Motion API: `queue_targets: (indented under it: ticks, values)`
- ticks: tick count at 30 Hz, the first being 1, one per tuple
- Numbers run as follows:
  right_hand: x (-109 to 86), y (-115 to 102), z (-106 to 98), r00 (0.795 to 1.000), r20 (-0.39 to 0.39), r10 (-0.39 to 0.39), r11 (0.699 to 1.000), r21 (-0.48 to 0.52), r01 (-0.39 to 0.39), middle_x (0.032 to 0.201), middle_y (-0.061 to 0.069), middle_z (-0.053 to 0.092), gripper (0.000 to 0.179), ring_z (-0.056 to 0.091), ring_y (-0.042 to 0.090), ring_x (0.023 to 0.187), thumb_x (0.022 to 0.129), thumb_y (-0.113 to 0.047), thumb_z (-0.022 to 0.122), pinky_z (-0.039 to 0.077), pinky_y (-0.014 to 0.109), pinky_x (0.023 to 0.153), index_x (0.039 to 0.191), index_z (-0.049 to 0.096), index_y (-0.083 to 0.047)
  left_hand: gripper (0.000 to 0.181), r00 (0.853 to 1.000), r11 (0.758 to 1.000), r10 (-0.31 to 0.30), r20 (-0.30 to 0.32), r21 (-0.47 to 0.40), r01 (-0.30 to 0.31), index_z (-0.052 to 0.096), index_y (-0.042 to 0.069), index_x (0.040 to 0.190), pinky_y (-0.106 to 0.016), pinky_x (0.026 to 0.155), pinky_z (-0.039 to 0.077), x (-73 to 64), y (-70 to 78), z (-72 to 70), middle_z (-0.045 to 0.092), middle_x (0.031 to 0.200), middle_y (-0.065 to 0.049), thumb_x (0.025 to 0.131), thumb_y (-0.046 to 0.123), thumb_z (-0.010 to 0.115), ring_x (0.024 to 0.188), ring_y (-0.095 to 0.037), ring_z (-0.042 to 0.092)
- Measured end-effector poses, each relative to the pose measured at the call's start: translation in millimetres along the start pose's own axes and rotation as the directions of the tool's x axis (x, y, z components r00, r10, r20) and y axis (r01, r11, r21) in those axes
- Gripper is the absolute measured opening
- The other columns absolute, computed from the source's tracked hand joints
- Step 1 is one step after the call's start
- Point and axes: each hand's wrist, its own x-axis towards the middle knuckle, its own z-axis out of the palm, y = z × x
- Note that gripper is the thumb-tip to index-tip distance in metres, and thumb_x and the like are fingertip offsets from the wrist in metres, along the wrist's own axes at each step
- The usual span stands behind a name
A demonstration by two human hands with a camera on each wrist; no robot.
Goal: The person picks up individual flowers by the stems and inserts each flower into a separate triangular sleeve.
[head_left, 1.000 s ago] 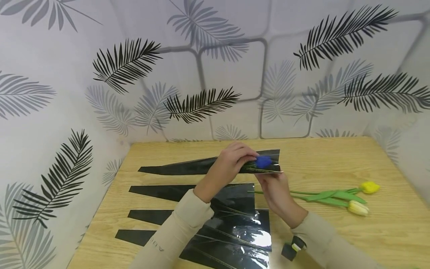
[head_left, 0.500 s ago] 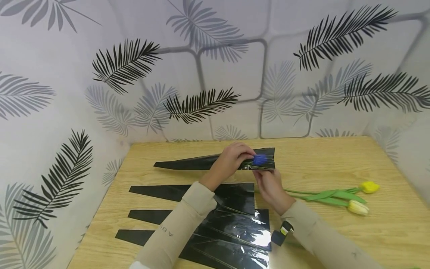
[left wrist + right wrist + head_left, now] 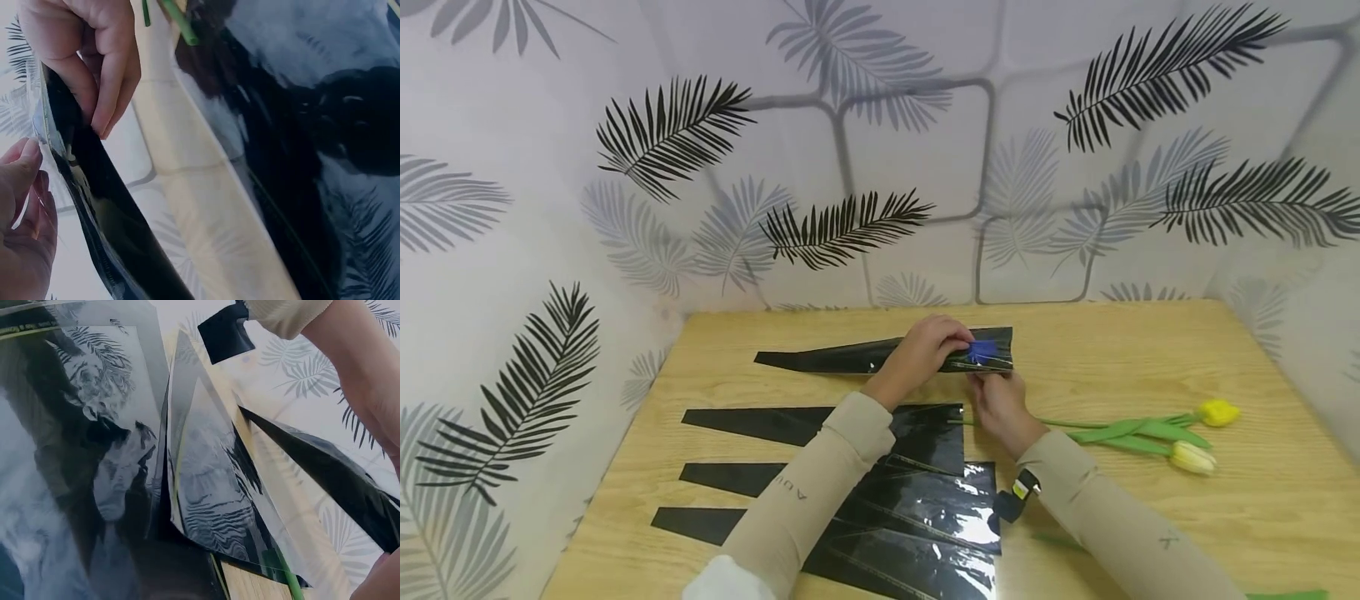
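Near the back of the table, both hands hold a long black flower sleeve [image 3: 831,358] with a clear front, narrow end to the left. A blue flower [image 3: 982,352] shows inside its wide right end. The left hand [image 3: 928,346] pinches the sleeve just left of the bloom, from above. Below the wide end, the right hand [image 3: 1000,404] grips the lower edge, its fingertips partly hidden behind it. In the left wrist view, fingers of both hands pinch the edges of the sleeve [image 3: 106,194]. The tapered part of the sleeve [image 3: 319,459] crosses the right wrist view.
Several more black sleeves [image 3: 943,429] lie stacked on the wooden table [image 3: 1112,350], partly under the left forearm. A bright yellow tulip [image 3: 1217,412] and a pale yellow tulip [image 3: 1193,457] lie at the right. A patterned wall [image 3: 1037,258] rises behind the table.
The held sleeve has shifted slightly back, its narrow end moving right. The right hand has moved left and back with it. Both hands keep their hold, and the blue flower remains in the wide end.
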Motion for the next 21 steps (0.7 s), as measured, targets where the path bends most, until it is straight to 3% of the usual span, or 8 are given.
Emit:
queue_targets:
  ticks: [4,7,10,13,16,21]
  values:
    - [-3.6,-2.0,-2.1,0.998,0.026,0.061,0.998,-0.005,-0.061,0.138,0.017,0.034,0.05,0.048,0.014,0.11,0.093,0.013,0.036,0.041,0.02,0.095,0.142,0.024,0.007,0.012,1.0,1.0,-0.014,0.006,0.025,0.014,0.068,0.012,0.098,-0.019,0.089,0.041,-0.3,-3.3,2.8,0.064,0.098,0.004,0.092,0.013,0.058,0.095,-0.008,0.055]
    - [-9.4,-4.4,-4.2,0.993,0.035,0.113,0.993,-0.024,-0.112,0.138,0.019,0.031,0.049,0.049,0.013,0.106,0.094,0.014,0.032,0.038,0.021,0.098,0.141,0.02,0.01,0.013,0.999,0.998,-0.03,0.014,0.054,0.029,0.068,0.012,0.1,-0.019,0.09,0.041,-2.8,-4.6,4.0,0.064,0.1,0.004,0.093,0.013,0.057,0.097,-0.008,0.055]
    - [-16.7,-8.7,-4.4,0.985,0.021,0.174,0.984,-0.04,-0.173,0.122,0.017,0.046,0.042,0.056,0.012,0.096,0.094,0.012,0.035,0.039,0.022,0.097,0.136,0.031,0.011,0.014,0.999,0.996,-0.046,0.007,0.074,0.046,0.067,0.011,0.101,-0.018,0.091,0.04,-5.0,-6.7,4.4,0.063,0.101,0.004,0.093,0.013,0.056,0.098,-0.009,0.054]
    - [-26.8,-13.4,-2.8,0.973,0.017,0.229,0.972,-0.067,-0.227,0.096,0.01,0.059,0.021,0.062,0.013,0.087,0.095,0.008,0.041,0.042,0.023,0.094,0.112,0.053,0.007,0.015,0.998,0.994,-0.055,0.002,0.093,0.055,0.067,0.011,0.102,-0.018,0.091,0.04,-5.1,-9.4,5.8,0.063,0.101,0.004,0.094,0.013,0.055,0.098,-0.009,0.053]
    - [-36.6,-14.9,-1.3,0.969,0.03,0.246,0.964,-0.111,-0.241,0.083,0.008,0.063,0.012,0.064,0.016,0.083,0.094,0.007,0.046,0.045,0.026,0.092,0.097,0.057,0.005,0.015,0.998,0.992,-0.063,0.008,0.109,0.062,0.067,0.011,0.102,-0.018,0.091,0.039,-4.8,-11.7,8.6,0.063,0.101,0.004,0.094,0.014,0.055,0.099,-0.009,0.053]
    - [-44.9,-9.0,-3.9,0.972,0.107,0.21,0.957,-0.227,-0.181,0.085,0.008,0.065,0.029,0.064,0.017,0.087,0.092,0.01,0.048,0.047,0.028,0.089,0.12,0.046,0.016,0.014,0.997,0.991,-0.073,0.019,0.116,0.07,0.067,0.01,0.103,-0.019,0.092,0.039,-7.0,-16.1,14.9,0.063,0.102,0.004,0.093,0.013,0.057,0.099,-0.01,0.052]
